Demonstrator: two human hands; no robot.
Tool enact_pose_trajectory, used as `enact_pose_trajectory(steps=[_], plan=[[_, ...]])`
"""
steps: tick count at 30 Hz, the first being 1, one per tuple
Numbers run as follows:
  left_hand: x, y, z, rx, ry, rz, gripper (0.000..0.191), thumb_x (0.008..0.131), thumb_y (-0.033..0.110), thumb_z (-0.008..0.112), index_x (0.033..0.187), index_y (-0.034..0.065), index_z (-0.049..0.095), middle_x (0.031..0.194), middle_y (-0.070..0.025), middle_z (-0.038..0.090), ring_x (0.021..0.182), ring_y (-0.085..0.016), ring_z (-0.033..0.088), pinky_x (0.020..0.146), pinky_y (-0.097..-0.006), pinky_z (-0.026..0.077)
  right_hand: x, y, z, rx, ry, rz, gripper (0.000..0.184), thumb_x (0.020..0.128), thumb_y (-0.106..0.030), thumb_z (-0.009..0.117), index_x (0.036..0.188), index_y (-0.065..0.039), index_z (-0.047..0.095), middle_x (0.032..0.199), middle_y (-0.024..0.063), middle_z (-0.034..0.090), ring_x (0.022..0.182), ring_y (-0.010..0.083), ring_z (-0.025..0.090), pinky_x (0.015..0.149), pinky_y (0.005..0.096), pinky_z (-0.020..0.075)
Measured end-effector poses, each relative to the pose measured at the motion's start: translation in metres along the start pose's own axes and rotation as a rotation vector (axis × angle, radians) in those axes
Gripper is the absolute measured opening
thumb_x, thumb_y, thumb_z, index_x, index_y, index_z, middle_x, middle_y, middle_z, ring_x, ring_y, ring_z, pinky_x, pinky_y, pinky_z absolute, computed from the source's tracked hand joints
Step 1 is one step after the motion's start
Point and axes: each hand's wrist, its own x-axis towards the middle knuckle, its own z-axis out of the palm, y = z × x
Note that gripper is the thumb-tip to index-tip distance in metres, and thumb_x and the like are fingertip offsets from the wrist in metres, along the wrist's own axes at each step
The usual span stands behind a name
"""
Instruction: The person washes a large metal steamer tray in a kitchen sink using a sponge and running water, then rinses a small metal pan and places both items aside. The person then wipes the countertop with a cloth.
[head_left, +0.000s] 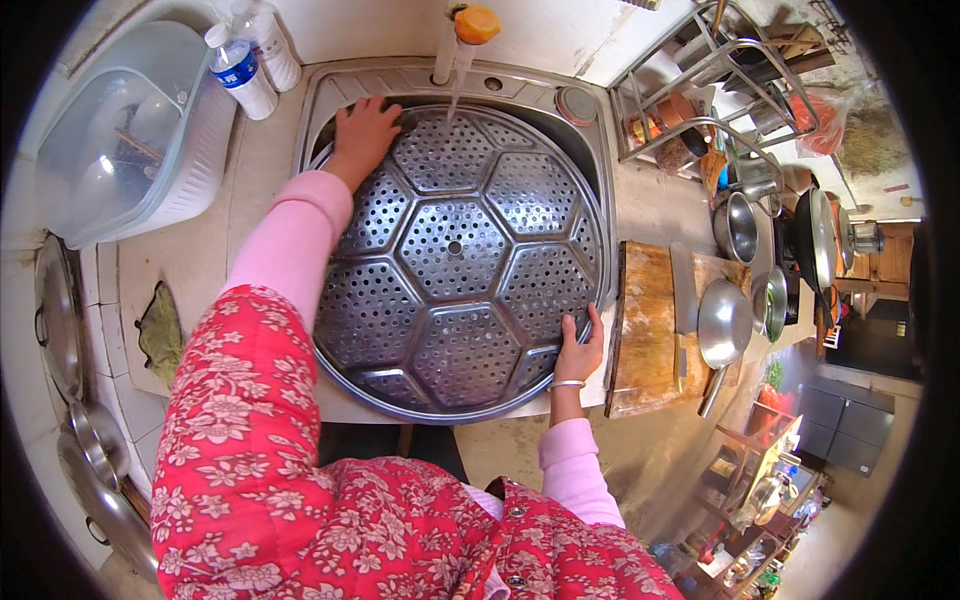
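A large round perforated metal steamer tray (454, 277) with hexagonal embossing lies across the stainless steel sink (306, 120), its near edge overhanging the counter front. Water runs from the tap (444, 56) onto its far part. My left hand (365, 139) rests at the tray's far left rim, fingers spread; what lies under the palm is hidden. At the near right rim, my right hand (579, 352) grips the edge, thumb on top and the other fingers along the outside. A bangle circles that wrist.
Left of the sink stand a lidded plastic dish box (142, 142), bottles (241, 71) and a green cloth (160, 334). On the right lie a wooden cutting board (641, 322), a cleaver-like knife (682, 307) and a metal ladle or pan (724, 322). Beyond them is a metal rack (697, 124).
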Motion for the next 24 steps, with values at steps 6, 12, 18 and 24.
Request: enact_pose_trajectory(steps=[6, 12, 18, 24], plan=[[-0.049, 0.013, -0.020, -0.110, -0.100, 0.057, 0.027, 0.085, 0.030, 0.064, 0.110, 0.0176, 0.061, 0.110, -0.0059, 0.056, 0.106, -0.028, 0.053, 0.081, -0.0490, 0.043, 0.001, -0.006, -0.004, 0.046, -0.024, 0.037, 0.048, 0.080, -0.016, 0.075, 0.124, -0.002, 0.060, 0.119, 0.0139, 0.064, 0.108, 0.0240, 0.061, 0.096, 0.0330, 0.0446], [-0.057, -0.047, -0.040, -0.042, -0.100, 0.012, 0.026, 0.086, 0.030, 0.063, 0.108, 0.0164, 0.061, 0.107, -0.0056, 0.057, 0.104, -0.027, 0.054, 0.077, -0.0457, 0.044, -0.001, -0.012, -0.001, 0.011, -0.008, 0.071, 0.047, 0.079, -0.016, 0.076, 0.123, -0.006, 0.062, 0.117, 0.0129, 0.064, 0.106, 0.0257, 0.061, 0.094, 0.0342, 0.0457], [-0.061, -0.012, -0.030, -0.027, -0.085, -0.100, 0.023, 0.082, 0.029, 0.067, 0.100, 0.0155, 0.063, 0.103, -0.0038, 0.058, 0.100, -0.025, 0.055, 0.078, -0.0446, 0.043, -0.003, -0.010, 0.000, 0.004, 0.019, 0.058, 0.048, 0.077, -0.018, 0.077, 0.122, -0.009, 0.063, 0.116, 0.0123, 0.064, 0.104, 0.0267, 0.061, 0.093, 0.0353, 0.0465], [-0.081, 0.068, -0.040, -0.247, -0.102, 0.148, 0.025, 0.080, 0.028, 0.069, 0.101, 0.0173, 0.063, 0.107, -0.0025, 0.058, 0.105, -0.024, 0.052, 0.085, -0.0440, 0.039, -0.001, -0.008, -0.001, 0.026, 0.005, 0.051, 0.048, 0.079, -0.019, 0.077, 0.122, -0.006, 0.063, 0.120, 0.0125, 0.064, 0.107, 0.0248, 0.061, 0.094, 0.0331, 0.0459]])
